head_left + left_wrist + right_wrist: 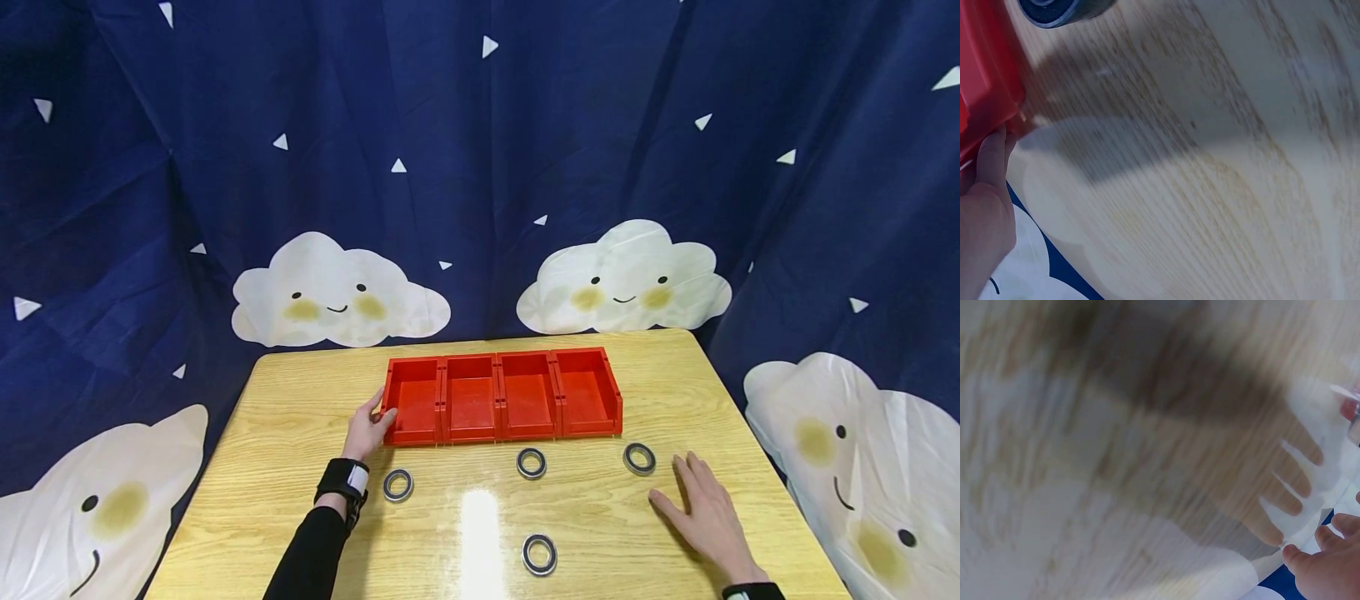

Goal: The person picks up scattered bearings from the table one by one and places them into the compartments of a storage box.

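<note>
Four-sided red parts bins stand joined in a row on the table, and my left hand (365,431) grips the side wall of the leftmost red bin (415,404). Its thumb lies over the wall and its fingers run along the outside, as the left wrist view also shows at the bin's corner. My right hand (705,517) is held over the table at the right with fingers spread and holds nothing. Closest to it is a ball bearing (649,460), a dark ring with metal rims. Another bearing (387,487) lies just below my left hand.
Two more bearings lie on the table, one bearing (521,463) in front of the bins and another bearing (528,563) nearer the front edge. Behind the wooden table (315,383) hangs a dark blue curtain (480,192) with clouds.
</note>
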Available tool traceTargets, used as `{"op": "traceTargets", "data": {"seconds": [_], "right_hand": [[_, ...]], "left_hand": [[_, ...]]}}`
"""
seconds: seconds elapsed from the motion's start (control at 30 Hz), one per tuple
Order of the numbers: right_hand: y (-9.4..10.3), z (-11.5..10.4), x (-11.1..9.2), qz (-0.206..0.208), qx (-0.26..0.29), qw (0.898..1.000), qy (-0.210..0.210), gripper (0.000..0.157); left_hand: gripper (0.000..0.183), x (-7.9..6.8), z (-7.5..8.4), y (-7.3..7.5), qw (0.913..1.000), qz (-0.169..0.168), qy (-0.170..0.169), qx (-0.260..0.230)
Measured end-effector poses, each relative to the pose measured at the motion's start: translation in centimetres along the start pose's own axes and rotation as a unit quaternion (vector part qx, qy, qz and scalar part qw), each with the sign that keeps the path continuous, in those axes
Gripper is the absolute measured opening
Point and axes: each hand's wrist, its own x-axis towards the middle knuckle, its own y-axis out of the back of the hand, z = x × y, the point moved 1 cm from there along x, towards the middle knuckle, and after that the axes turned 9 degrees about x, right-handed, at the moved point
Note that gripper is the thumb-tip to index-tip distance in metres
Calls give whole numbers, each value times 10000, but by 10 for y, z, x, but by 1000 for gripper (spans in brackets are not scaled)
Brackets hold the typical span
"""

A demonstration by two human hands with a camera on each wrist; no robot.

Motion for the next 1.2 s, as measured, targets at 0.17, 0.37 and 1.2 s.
{"op": "traceTargets", "data": {"seconds": [0.17, 0.37, 1.2], "right_hand": [[0, 0, 0, -26, 18, 10000, 4, 79], [1, 1, 0, 42, 35, 9999, 90, 78], [3, -5, 2, 204, 141, 9996, 167, 77]], "left_hand": [[67, -6, -9, 2, 9991, -329, -258, -2], [85, -16, -18, 7, 9986, -523, -53, -37], [97, -56, -39, 12, 9893, 277, -643, 1281]]}}
